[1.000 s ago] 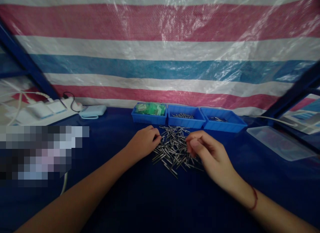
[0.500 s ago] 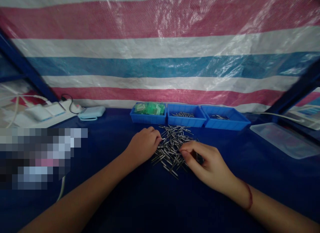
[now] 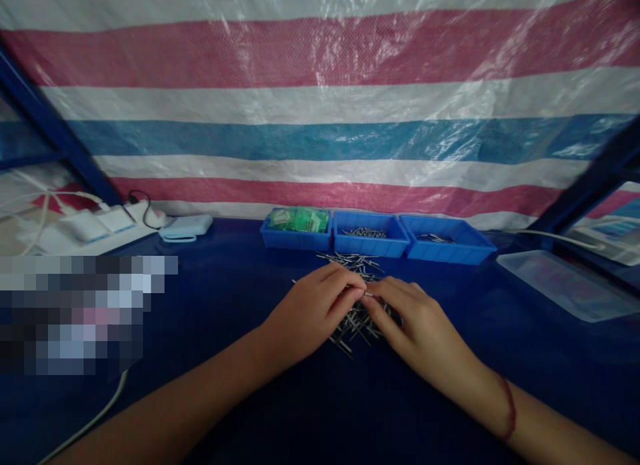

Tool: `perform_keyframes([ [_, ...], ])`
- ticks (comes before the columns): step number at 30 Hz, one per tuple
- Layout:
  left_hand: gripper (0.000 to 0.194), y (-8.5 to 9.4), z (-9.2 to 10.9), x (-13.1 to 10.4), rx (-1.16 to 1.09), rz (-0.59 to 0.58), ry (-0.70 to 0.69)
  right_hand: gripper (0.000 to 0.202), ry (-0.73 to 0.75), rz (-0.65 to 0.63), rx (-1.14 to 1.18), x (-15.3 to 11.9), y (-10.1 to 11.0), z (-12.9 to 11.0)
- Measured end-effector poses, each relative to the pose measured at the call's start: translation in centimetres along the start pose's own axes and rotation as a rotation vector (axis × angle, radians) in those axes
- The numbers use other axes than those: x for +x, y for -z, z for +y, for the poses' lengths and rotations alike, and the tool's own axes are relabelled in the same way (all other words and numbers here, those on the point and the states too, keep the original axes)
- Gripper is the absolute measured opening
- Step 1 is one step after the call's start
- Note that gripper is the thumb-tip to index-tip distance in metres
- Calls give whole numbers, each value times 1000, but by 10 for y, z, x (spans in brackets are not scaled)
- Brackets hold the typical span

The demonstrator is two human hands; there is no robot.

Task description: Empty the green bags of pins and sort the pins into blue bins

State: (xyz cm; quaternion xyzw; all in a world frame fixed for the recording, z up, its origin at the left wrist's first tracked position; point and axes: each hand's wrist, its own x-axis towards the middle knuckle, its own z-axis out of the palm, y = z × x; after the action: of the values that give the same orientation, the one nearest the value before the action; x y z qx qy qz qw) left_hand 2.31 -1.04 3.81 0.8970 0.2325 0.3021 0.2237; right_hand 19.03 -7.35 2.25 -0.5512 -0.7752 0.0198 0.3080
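Note:
Over a loose pile of thin metal rivets [image 3: 357, 322] on the dark blue table, my two hands meet fingertip to fingertip. My left hand [image 3: 320, 305] is closed in a pinch on a small metal piece that looks like a rivet. My right hand [image 3: 413, 312], a red string round its wrist, pinches at the same piece from the right; a short bright bit shows between the fingertips. Behind the pile stand a blue bin [image 3: 295, 241] with green and clear packets, a middle blue bin [image 3: 371, 246] with many rivets, and a right blue bin [image 3: 450, 250] with several rivets.
A clear plastic lid [image 3: 565, 285] lies at the right. At the back left are a light blue case [image 3: 186, 226] and a white power strip [image 3: 117, 228] with plugs and cables. A blurred-out patch covers the left side. A striped sheet [image 3: 320, 138] hangs behind.
My left hand has moved right across the pile and now meets my right hand's fingertips. My right hand has stayed nearly in place. The view has shifted slightly.

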Motion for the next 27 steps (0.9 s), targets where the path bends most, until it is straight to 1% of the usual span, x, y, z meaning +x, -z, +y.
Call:
perform_keyframes([
  [2, 10, -4, 2, -1, -113, 60, 80, 21, 10, -5, 14, -1, 1, -2],
  [4, 11, -8, 1, -2, -243, 100, 178, 20, -2, -6, 47, -1, 1, -5],
  [6, 12, -11, 0, -3, -364, 113, 256, 20, -19, -7, 84, -2, 1, -7],
  [8, 12, -13, 0, -3, -437, 110, 286, 20, -34, -5, 121, -3, 1, -9],
  [11, 12, -14, 1, -4, -466, 106, 285, 19, -47, 6, 168, -4, 1, -10],
  [15, 12, -13, 2, -3, -445, 100, 281, 16, -62, 34, 201, -4, 3, -10],
  [20, 12, -14, 2, -4, -447, 115, 268, 15, -64, 30, 229, -1, 5, -9],
  [27, 13, -14, 1, -4, -419, 141, 236, 12, -63, 86, 239, 0, 6, -5],
])
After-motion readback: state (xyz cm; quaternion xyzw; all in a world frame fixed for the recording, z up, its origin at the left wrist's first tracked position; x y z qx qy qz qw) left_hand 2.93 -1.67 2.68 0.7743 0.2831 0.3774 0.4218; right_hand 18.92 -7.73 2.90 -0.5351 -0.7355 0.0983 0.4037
